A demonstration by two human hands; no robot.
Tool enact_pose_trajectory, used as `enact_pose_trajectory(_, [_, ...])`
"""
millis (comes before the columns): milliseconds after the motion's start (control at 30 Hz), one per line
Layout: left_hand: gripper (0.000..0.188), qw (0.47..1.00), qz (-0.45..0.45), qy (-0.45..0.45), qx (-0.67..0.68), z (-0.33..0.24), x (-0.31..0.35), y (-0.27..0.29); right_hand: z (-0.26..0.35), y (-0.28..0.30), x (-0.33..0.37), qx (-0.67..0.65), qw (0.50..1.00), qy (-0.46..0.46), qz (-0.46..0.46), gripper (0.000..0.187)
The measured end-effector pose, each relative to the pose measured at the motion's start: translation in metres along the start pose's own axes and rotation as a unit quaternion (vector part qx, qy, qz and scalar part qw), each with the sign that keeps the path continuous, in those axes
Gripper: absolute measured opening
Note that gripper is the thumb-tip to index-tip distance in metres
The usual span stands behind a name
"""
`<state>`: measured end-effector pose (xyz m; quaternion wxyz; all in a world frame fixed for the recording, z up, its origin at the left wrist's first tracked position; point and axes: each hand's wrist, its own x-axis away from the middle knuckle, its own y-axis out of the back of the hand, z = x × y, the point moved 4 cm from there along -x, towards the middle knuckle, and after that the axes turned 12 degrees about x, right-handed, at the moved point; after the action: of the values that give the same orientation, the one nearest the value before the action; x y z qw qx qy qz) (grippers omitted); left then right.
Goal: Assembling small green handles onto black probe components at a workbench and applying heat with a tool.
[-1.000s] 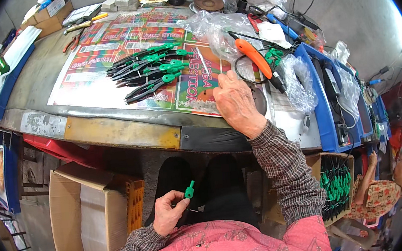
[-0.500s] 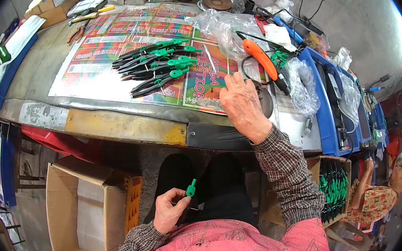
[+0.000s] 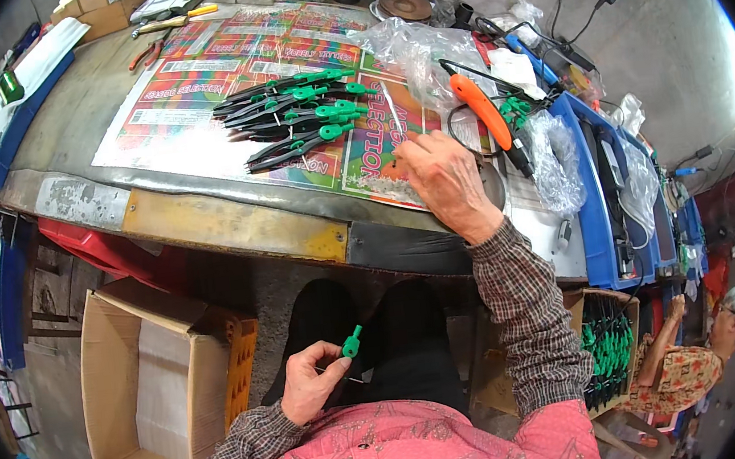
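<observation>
In front of my body, my left hand is closed, its thumb and finger pinching a small green plastic piece with a round hole and a narrow stem. My right hand is over the right part of the table, fingers bent down and drawn together. Close to its fingertips lies a thin pale strip on the printed sheet. What these fingers hold, if anything, is hidden. To their left lies a pile of long black pieces with green ends. An orange-and-black handheld tool lies beyond my right hand.
Blue bins and clear plastic bags stand along the right. A cardboard box is at lower left; another box with several green-and-black pieces is at lower right. A person sits beyond it. Pliers lie far left.
My right hand has drawn back slightly toward me, and its fingers have moved left, closer to the thin strip. My left hand still holds the green piece.
</observation>
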<state>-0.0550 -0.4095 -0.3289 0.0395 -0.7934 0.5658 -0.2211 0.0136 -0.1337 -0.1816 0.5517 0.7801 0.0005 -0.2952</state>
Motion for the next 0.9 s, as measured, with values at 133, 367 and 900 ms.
enact_pose_trajectory(133, [0.011,1.0,-0.009,0.0,0.005,0.002,0.002,0.003,0.006,-0.012,-0.006,0.021,0.999,0.036,0.033,0.002])
enact_pose_trajectory(367, [0.011,0.998,-0.029,0.047,0.002,-0.008,0.003,0.006,0.006,-0.021,-0.007,0.097,0.993,0.068,0.016,0.009])
enact_pose_trajectory(900, [0.012,0.999,-0.023,0.031,0.009,0.001,0.009,0.009,0.006,-0.02,-0.001,0.19,0.979,0.071,0.032,0.007])
